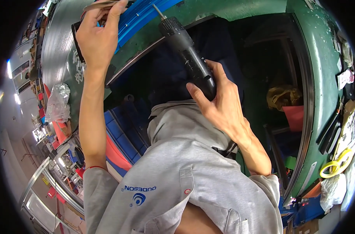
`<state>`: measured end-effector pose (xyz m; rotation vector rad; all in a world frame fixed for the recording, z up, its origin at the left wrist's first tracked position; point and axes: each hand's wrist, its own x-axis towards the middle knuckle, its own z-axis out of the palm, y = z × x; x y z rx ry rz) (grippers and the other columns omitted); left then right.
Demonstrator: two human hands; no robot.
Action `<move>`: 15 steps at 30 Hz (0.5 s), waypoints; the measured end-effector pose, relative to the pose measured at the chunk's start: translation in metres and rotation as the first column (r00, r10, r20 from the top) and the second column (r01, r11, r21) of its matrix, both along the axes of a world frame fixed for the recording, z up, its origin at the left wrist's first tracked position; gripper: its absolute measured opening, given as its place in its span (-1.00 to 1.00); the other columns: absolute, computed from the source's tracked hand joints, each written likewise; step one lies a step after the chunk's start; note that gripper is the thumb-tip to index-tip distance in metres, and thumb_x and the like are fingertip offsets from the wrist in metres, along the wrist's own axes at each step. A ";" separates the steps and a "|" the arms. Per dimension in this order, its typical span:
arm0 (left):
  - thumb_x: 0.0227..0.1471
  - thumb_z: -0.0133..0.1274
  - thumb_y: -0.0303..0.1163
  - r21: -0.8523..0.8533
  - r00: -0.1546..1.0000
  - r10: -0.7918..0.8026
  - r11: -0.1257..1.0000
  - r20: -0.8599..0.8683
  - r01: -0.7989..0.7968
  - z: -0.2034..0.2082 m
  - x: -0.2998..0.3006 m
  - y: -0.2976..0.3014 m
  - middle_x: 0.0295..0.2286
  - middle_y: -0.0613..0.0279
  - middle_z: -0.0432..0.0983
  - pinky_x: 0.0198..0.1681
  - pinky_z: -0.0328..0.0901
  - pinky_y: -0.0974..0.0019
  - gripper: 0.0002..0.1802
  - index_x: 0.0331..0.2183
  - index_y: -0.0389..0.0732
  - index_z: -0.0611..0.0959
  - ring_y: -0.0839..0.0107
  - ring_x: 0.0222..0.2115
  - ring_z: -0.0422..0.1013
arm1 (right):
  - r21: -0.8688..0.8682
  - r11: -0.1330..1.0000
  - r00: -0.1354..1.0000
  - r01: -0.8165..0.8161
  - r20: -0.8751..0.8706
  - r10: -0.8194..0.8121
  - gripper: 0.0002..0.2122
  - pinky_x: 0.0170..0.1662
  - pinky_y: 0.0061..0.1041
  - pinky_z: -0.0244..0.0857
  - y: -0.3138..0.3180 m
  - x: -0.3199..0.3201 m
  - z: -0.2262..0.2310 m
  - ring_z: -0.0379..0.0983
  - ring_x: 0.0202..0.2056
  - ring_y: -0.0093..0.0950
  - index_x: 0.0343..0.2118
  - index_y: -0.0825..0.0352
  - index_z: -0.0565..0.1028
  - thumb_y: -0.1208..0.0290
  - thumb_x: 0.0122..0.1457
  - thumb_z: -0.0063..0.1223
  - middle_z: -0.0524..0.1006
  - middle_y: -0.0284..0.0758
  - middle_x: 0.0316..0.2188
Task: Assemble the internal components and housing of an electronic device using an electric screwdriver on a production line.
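My right hand (226,102) is wrapped round the lower body of a black electric screwdriver (189,58). The tool slants up and to the left, and its metal bit (158,11) ends over the bench by a long blue ribbed part (132,22). At the upper left, my left hand (97,41) is closed with thumb and fingers together at a thin tan piece (103,4). The picture's upper edge cuts that piece off, so its kind cannot be made out. A dark flat object (78,42) lies partly behind my left wrist.
The green worktop (244,8) curves round me, with a metal-edged recess in front of my body. A clear plastic bag (58,102) lies at the left. On the right side are rolls of yellow tape (337,163), black-handled tools (329,134) and another plastic bag (333,191).
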<state>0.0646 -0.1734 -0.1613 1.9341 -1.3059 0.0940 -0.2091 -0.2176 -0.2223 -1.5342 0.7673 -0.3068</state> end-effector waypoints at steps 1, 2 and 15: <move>0.16 0.20 -0.45 -0.007 1.000 0.005 1.000 0.011 -0.005 -0.001 0.000 0.000 -0.33 0.19 0.68 -0.12 0.43 0.46 -0.79 -0.16 -0.31 0.71 0.51 -0.28 0.58 | 0.026 1.000 1.000 -0.013 -0.011 0.013 -0.45 -0.39 -0.48 0.32 -0.001 0.001 0.002 0.44 -0.53 -0.45 0.10 0.48 0.34 0.31 0.11 0.27 0.51 -0.21 -0.52; 0.16 0.20 -0.45 -0.005 1.000 0.005 1.000 0.006 -0.005 -0.002 0.001 0.000 -0.33 0.19 0.68 -0.12 0.43 0.46 -0.79 -0.16 -0.31 0.71 0.51 -0.28 0.58 | 0.052 0.998 0.999 -0.024 -0.021 0.025 -0.45 -0.39 -0.47 0.32 -0.003 0.001 0.004 0.44 -0.53 -0.45 0.10 0.48 0.34 0.32 0.11 0.27 0.51 -0.20 -0.51; 0.16 0.18 -0.51 -0.079 0.993 0.030 0.996 -0.117 -0.040 -0.010 0.001 -0.007 -0.32 0.14 0.67 -0.14 0.44 0.47 -0.79 -0.15 -0.37 0.67 0.48 -0.30 0.59 | 0.368 0.929 0.999 -0.045 0.025 0.038 -0.38 -0.36 -0.62 0.21 -0.021 0.002 0.003 0.35 -0.52 -0.61 0.03 0.41 0.46 -0.11 0.44 -0.50 0.50 -0.37 -0.53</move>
